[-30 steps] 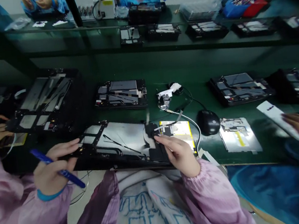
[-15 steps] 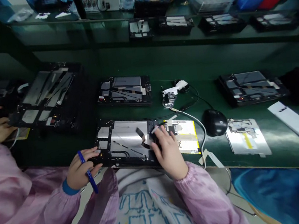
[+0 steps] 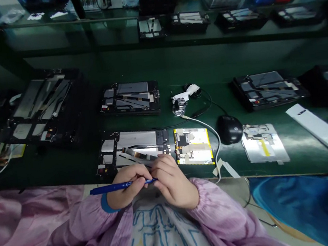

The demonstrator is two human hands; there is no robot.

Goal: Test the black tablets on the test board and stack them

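An opened tablet (image 3: 137, 136) with a black frame, silvery plates and flat ribbon cables (image 3: 135, 154) lies before me near the table's front edge. My left hand (image 3: 127, 187) is closed around a slim blue pen-shaped tool (image 3: 109, 188), held nearly level in front of the tablet. The tool's tip points right and meets the fingers of my right hand (image 3: 173, 181). Those fingers are curled at the tablet's front edge, and what they pinch is hidden. Just right of the tablet lies a flat board with yellow edges (image 3: 193, 147).
A white cable (image 3: 215, 132) curves past a black computer mouse (image 3: 229, 129). A metal plate (image 3: 265, 146) and a white strip (image 3: 318, 128) lie at right. Stacked tablets (image 3: 42, 106) stand left, another tablet stack (image 3: 131, 99) behind. Other people's sleeves and hands show at the edges.
My left hand has come right from the tablet's left corner, turning the blue tool level. My right hand has left the cables' right end and moved to the front edge, fingers curled.
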